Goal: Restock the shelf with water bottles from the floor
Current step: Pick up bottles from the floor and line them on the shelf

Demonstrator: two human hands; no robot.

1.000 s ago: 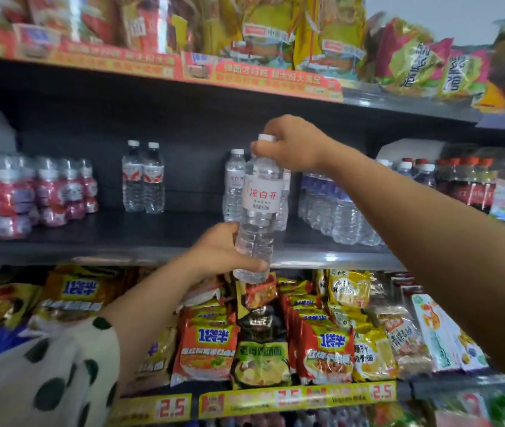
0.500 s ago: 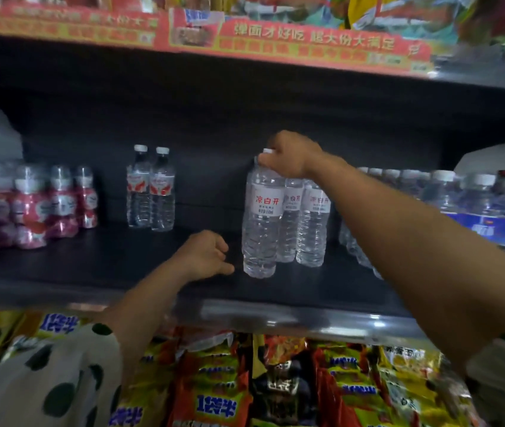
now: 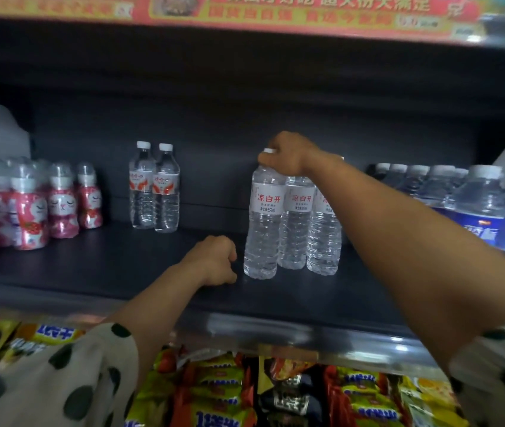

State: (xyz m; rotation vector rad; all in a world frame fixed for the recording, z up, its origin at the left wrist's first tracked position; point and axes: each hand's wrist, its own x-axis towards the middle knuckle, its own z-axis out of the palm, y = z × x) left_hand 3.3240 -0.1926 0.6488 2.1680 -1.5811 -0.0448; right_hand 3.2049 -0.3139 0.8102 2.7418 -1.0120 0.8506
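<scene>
In the head view, the right hand is reached forward over the dark shelf, its arm stretched in from the lower right. Its grip is curled down over the white cap and neck of a clear water bottle, which is held upright with its base on the shelf. This bottle is set at the front left of two matching bottles with red-lettered white labels, touching the nearer one. The left hand is rested on the shelf just left of the held bottle's base, its fingers curled into a loose fist with nothing held; its arm is extended from a white sleeve with dark dots.

Farther left and well apart, two slimmer water bottles are stood side by side near the back wall. At the left edge, pink cat-faced drink bottles are grouped. To the right, behind the right forearm, blue-labelled water bottles are lined up. Packets of instant noodles are seen on the shelf below, and a red price banner is fixed along the shelf above.
</scene>
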